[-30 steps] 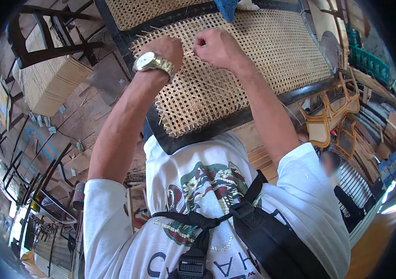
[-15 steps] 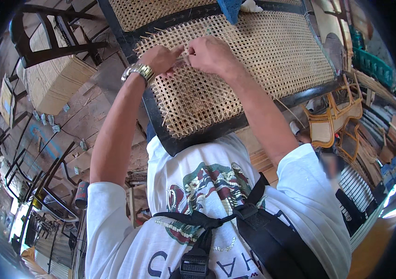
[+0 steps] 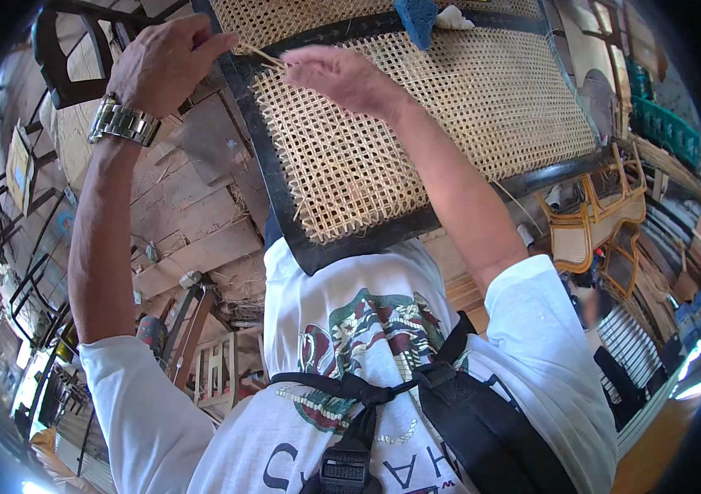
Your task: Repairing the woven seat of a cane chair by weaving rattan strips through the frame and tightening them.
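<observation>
A chair panel of woven cane in a black frame lies against my lap. My left hand, with a metal watch on its wrist, is beyond the panel's left edge. Its thumb and fingers look closed on a thin cane strand, though the fingertips are partly hidden. The strand runs straight to the fingertips of my right hand. That hand hovers over the upper left of the weave, its fingers stretched out and slightly blurred. Short strand ends stick out along the left edge.
A blue cloth-like piece and a white lump sit on the frame's crossbar. Dark chair frames stand at left on a floor littered with scraps. At right are a rattan chair and a green crate.
My left hand has moved up and left, off the panel, drawing the strand out. My right hand has shifted slightly left, its fingers now straighter.
</observation>
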### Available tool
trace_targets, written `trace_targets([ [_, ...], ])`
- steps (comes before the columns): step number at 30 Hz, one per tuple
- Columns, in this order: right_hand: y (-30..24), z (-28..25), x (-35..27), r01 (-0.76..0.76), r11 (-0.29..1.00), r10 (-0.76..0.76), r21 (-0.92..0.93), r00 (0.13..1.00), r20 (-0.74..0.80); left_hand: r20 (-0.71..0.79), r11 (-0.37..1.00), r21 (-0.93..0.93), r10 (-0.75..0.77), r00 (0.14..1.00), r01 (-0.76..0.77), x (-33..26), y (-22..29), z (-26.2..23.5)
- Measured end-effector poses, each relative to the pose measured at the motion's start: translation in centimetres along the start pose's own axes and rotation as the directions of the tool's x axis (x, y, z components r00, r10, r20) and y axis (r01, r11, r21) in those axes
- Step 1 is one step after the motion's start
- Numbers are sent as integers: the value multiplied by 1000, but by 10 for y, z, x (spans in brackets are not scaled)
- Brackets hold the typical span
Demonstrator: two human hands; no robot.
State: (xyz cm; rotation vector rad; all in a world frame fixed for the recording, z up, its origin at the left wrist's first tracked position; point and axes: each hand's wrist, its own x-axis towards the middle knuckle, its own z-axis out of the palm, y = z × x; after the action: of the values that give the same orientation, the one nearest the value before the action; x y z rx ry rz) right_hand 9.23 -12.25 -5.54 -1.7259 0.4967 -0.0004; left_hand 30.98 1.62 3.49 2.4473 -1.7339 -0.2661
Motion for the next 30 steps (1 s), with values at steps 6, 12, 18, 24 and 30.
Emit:
trace_targets([
  [6, -6, -31, -14, -202, 905, 141, -374, 973, -184, 353, 789, -497, -198, 914, 362, -7, 33, 64],
  [12, 16, -22, -27, -277, 782, 197, -558, 960, -200, 434, 902, -338, -103, 895, 268, -19, 76, 113],
  [18, 15, -19, -29, -198, 734, 44, -650, 968, -246, 476, 991, -65, -76, 876, 121, 2, 94, 115],
  [24, 11, -19, -35, -183, 719, 61, -671, 978, -201, 523, 998, 18, -56, 850, 55, 8, 118, 97],
  [30, 11, -13, -29, -364, 736, 307, -571, 931, -198, 679, 771, -440, -49, 732, 460, 1, 77, 128],
])
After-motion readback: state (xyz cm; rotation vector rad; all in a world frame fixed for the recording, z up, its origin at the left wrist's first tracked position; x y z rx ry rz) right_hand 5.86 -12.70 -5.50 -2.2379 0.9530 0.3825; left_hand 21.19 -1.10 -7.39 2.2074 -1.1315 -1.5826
